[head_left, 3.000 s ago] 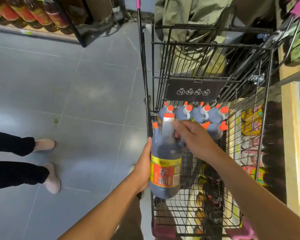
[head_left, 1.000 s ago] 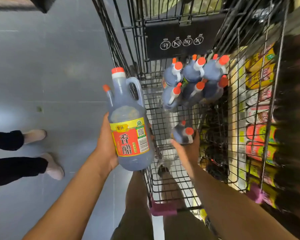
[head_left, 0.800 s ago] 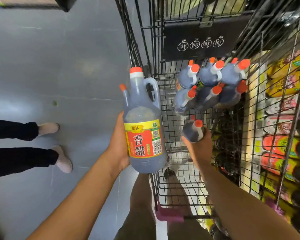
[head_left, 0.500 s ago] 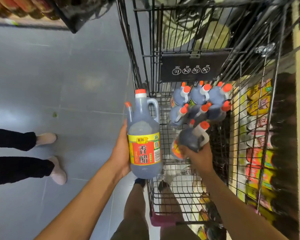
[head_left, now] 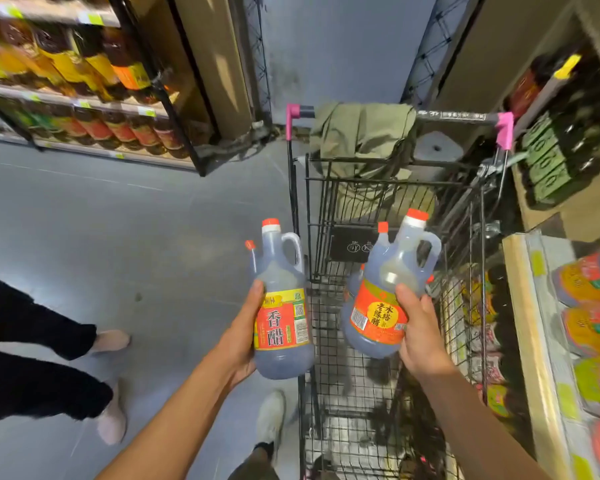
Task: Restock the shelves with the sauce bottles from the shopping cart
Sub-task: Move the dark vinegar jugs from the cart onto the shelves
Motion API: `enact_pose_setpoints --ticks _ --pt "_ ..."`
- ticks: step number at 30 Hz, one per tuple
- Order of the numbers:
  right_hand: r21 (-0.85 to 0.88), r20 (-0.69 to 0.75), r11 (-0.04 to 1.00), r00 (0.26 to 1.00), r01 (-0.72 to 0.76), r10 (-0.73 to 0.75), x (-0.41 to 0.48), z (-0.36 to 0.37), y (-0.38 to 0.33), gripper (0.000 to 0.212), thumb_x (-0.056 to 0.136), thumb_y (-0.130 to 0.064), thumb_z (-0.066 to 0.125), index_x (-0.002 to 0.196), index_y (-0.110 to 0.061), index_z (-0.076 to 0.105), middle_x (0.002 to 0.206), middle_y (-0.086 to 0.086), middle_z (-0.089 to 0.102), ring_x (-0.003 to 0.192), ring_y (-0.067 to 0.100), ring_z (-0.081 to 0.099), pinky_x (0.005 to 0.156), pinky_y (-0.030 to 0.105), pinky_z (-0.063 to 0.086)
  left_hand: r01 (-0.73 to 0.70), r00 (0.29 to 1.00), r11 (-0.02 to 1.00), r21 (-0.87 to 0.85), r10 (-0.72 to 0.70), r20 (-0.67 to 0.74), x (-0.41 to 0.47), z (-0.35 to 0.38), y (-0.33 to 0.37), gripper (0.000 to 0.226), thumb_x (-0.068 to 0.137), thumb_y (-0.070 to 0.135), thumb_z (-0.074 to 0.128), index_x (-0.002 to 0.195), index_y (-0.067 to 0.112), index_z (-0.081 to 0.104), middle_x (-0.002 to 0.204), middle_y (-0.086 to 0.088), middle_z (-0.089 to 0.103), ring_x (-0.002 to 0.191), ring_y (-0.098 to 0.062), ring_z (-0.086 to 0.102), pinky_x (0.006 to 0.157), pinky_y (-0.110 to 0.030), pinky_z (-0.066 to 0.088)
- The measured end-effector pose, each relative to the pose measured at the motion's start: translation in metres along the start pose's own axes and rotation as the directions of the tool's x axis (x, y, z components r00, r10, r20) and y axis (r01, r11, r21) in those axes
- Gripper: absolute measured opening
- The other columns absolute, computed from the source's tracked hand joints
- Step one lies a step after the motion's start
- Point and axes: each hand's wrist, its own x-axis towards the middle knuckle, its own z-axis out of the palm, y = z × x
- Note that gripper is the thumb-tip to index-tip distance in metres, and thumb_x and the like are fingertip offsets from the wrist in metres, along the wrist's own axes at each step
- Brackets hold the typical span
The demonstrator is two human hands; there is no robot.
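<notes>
My left hand point(head_left: 238, 341) grips a dark vinegar bottle point(head_left: 281, 306) with an orange cap and a red-and-yellow label, upright just left of the shopping cart point(head_left: 388, 341). My right hand point(head_left: 421, 336) holds a second sauce bottle point(head_left: 385, 296) with a red label, tilted slightly, raised above the cart's basket. More bottles in the cart are mostly hidden behind that bottle; only an edge point(head_left: 352, 282) shows.
A shelf point(head_left: 534, 341) with labelled bottles stands right against the cart. Another shelf rack point(head_left: 84, 109) of bottles is at the far left across the aisle. A person's legs point(head_left: 42, 358) stand on the grey floor to the left. A green cloth point(head_left: 361, 133) hangs over the cart handle.
My right hand has lifted a second bottle out of the cart and raised it above the basket. The left hand still holds its bottle. The view has tilted upward.
</notes>
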Motion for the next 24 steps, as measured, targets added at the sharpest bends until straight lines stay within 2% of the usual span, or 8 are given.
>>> enact_pose_setpoints --ticks 2,6,10,12,14,17,20,24 --pt "0.012 0.067 0.999 0.997 0.030 -0.030 -0.005 0.014 -0.014 0.102 0.047 -0.062 0.091 0.133 -0.017 0.057 0.122 0.011 0.071 0.106 0.025 0.070 0.083 0.036 0.059 -0.038 0.999 0.999 -0.016 0.038 0.038 -0.005 0.000 0.017 0.100 0.048 0.074 0.086 0.121 0.008 0.070 0.116 -0.022 0.071 0.096 -0.032 0.072 0.087 -0.046 0.059" --pt "-0.025 0.052 0.999 0.998 0.037 -0.036 -0.018 0.035 -0.030 0.109 0.035 -0.071 0.090 0.127 -0.022 0.057 0.117 0.009 0.073 0.102 0.026 0.072 0.082 0.038 0.058 -0.066 0.994 0.998 0.017 0.065 0.086 -0.003 -0.004 0.044 0.105 0.045 0.073 0.087 0.125 0.008 0.065 0.116 -0.022 0.072 0.093 -0.031 0.074 0.083 -0.043 0.061" --pt "-0.038 -0.020 0.998 0.999 0.049 -0.050 -0.041 0.049 -0.038 0.100 0.051 -0.062 0.087 0.134 -0.017 0.053 0.116 0.011 0.073 0.102 0.029 0.072 0.078 0.036 0.059 -0.105 0.982 0.983 0.151 0.079 0.170 0.005 -0.002 0.068 0.107 0.039 0.077 0.086 0.122 0.012 0.066 0.112 -0.020 0.074 0.091 -0.029 0.075 0.077 -0.041 0.061" --pt "-0.018 -0.072 0.997 0.994 0.081 -0.082 -0.055 0.052 -0.038 0.086 0.064 -0.054 0.081 0.136 -0.015 0.053 0.114 0.010 0.074 0.100 0.027 0.073 0.076 0.035 0.060 -0.136 0.970 0.967 0.217 0.085 0.230 0.009 0.004 0.077 0.090 0.058 0.074 0.080 0.121 0.012 0.065 0.104 -0.017 0.076 0.085 -0.026 0.076 0.070 -0.037 0.062" --pt "-0.016 -0.151 0.993 0.981 0.120 -0.121 -0.070 0.054 -0.041 0.092 0.062 -0.060 0.082 0.137 -0.015 0.053 0.117 0.013 0.073 0.103 0.031 0.072 0.081 0.040 0.060 -0.153 0.951 0.951 0.270 0.067 0.303 0.007 0.017 0.086 0.063 0.080 0.062 0.064 0.118 0.012 0.063 0.095 -0.013 0.078 0.078 -0.023 0.076 0.065 -0.034 0.062" --pt "-0.019 -0.266 0.981 0.945 0.195 -0.193 -0.099 0.052 -0.049 0.093 0.057 -0.064 0.083 0.132 -0.015 0.057 0.112 0.013 0.074 0.100 0.032 0.072 0.081 0.040 0.059 -0.167 0.892 0.932 0.321 0.005 0.451 -0.004 0.045 0.091 0.048 0.081 0.049 0.048 0.109 0.014 0.064 0.086 -0.011 0.078 0.071 -0.020 0.076 0.061 -0.031 0.062" --pt "-0.015 -0.391 0.965 0.886 0.263 -0.248 -0.132 0.042 -0.055 0.109 0.045 -0.073 0.086 0.133 -0.014 0.057 0.114 0.015 0.074 0.100 0.032 0.072 0.080 0.040 0.058 -0.173 0.829 0.928 0.330 -0.043 0.557 -0.022 0.074 0.085 0.045 0.082 0.046 0.046 0.103 0.013 0.069 0.084 -0.011 0.078 0.068 -0.021 0.075 0.057 -0.030 0.060" --pt "-0.037 -0.538 0.927 0.775 0.373 -0.333 -0.189 0.021 -0.060 0.112 0.044 -0.073 0.086 0.133 -0.013 0.056 0.113 0.012 0.074 0.096 0.029 0.073 0.075 0.036 0.058 -0.232 0.720 0.894 0.384 -0.107 0.685 -0.045 0.110 0.064 0.054 0.065 0.067 0.077 0.095 0.022 0.082 0.099 -0.016 0.077 0.081 -0.027 0.076 0.069 -0.037 0.063"
